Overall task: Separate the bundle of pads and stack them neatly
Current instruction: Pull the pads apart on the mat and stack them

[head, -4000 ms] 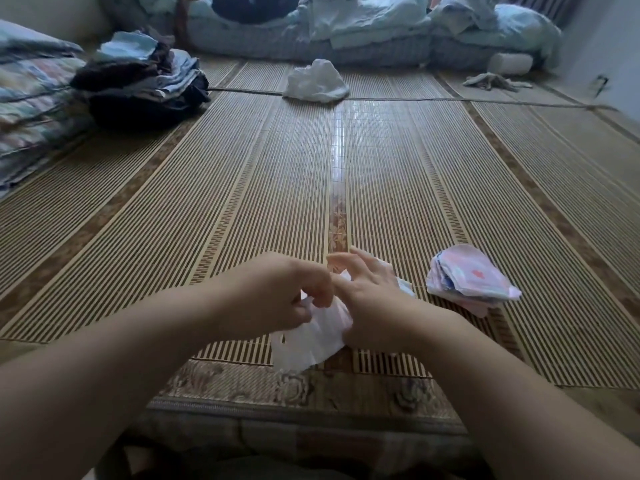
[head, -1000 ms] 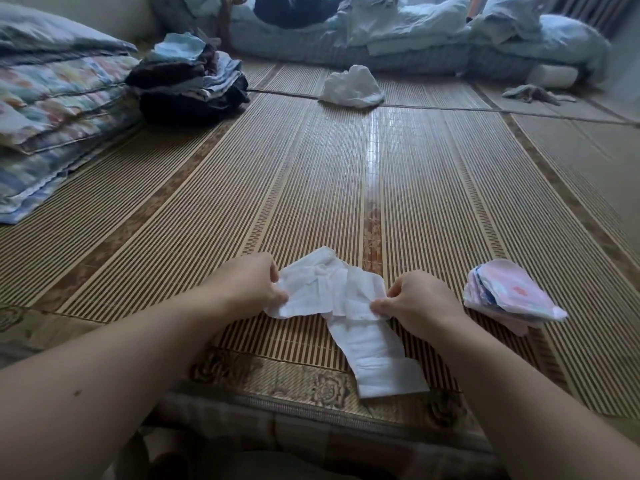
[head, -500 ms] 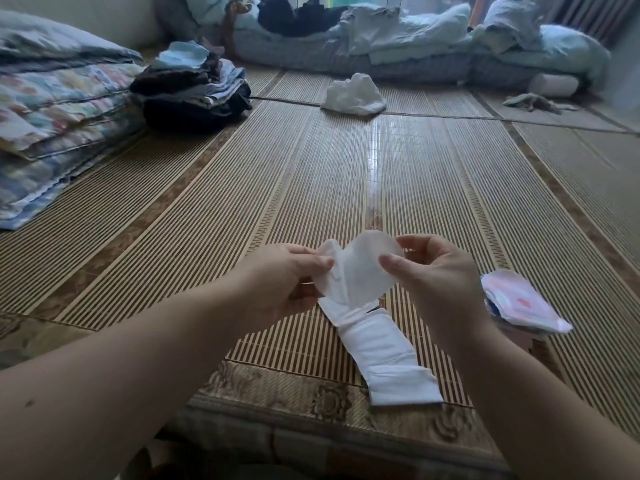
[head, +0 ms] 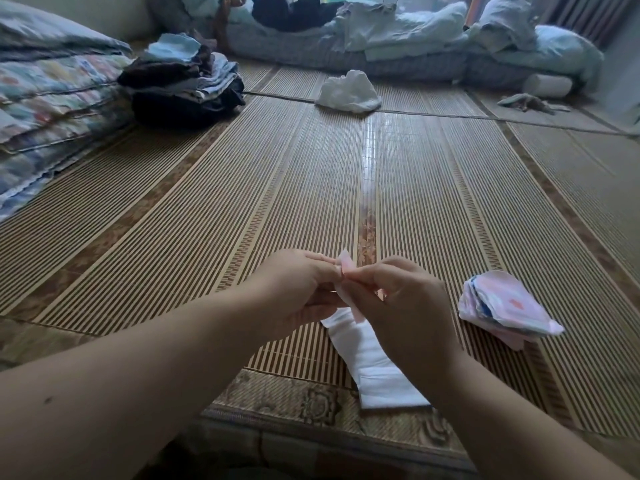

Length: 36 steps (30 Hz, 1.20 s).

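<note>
Centrally, low in the frame, the left hand (head: 298, 289) and right hand (head: 398, 306) meet, both pinched on a pink wrapper (head: 346, 266) above the mat (head: 242, 202). One white pad (head: 374, 368) lies unfolded beneath them. At right, well apart, sits the stack (head: 505, 306) of wrapped pads.

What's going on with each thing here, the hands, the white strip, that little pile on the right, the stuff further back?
left hand: closed, pinching the pink piece
right hand: closed, pinching the same piece
pink piece: held up between both hands
white strip: unfolded, lying flat on the mat
pile of pads: stacked loosely, edges uneven
folded clothes: piled
white bag: crumpled
</note>
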### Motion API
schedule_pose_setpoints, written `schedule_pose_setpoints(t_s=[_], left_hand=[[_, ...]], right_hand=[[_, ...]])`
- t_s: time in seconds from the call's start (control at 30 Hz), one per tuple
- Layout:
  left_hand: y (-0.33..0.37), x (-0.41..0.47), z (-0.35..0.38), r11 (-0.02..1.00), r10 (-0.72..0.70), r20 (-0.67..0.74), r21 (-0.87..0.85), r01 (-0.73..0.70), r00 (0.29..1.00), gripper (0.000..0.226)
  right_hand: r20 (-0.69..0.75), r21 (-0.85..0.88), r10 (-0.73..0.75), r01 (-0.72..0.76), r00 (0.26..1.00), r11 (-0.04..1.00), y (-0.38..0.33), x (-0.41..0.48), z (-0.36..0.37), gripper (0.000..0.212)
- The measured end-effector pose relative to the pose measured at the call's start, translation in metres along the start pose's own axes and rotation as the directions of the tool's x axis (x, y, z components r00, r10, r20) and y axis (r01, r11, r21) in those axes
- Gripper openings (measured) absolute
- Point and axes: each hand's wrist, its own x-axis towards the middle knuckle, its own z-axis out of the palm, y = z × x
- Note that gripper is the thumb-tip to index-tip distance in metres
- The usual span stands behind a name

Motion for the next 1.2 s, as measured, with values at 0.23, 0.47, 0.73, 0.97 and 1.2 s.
schedule_pose_setpoints(t_s=[0.23,0.47,0.73,0.97,1.2], left_hand=[[-0.002,-0.002,0.001,0.998,-0.029,-0.014,-0.052,0.028,0.999,0.024],[-0.001,-0.003,0.001,0.997,-0.021,-0.039,-0.071,0.018,0.999,0.02],[0.002,0.0,0.003,0.997,0.036,0.033,-0.07,-0.033,0.999,0.016],[-0.006,0.005,0.005,0.928,0.126,-0.022,0.355,-0.11,0.992,0.011],[-0.018,0.011,0.007,0.808,0.181,0.012,0.569,-0.155,0.983,0.006]], right_hand=[[0.034,-0.084,-0.13,0.133,0.991,0.988,-0.001,-0.002,0.002,0.01],[0.067,-0.094,-0.198,0.204,0.978,0.975,0.003,-0.007,0.007,0.028],[0.064,0.155,0.298,-0.305,0.952,0.94,0.029,-0.002,-0.006,0.01],[-0.083,0.365,0.598,-0.534,0.797,0.763,0.088,0.015,-0.108,0.026],[0.0,0.219,0.811,-0.791,0.586,0.571,0.132,-0.006,-0.136,0.053]])
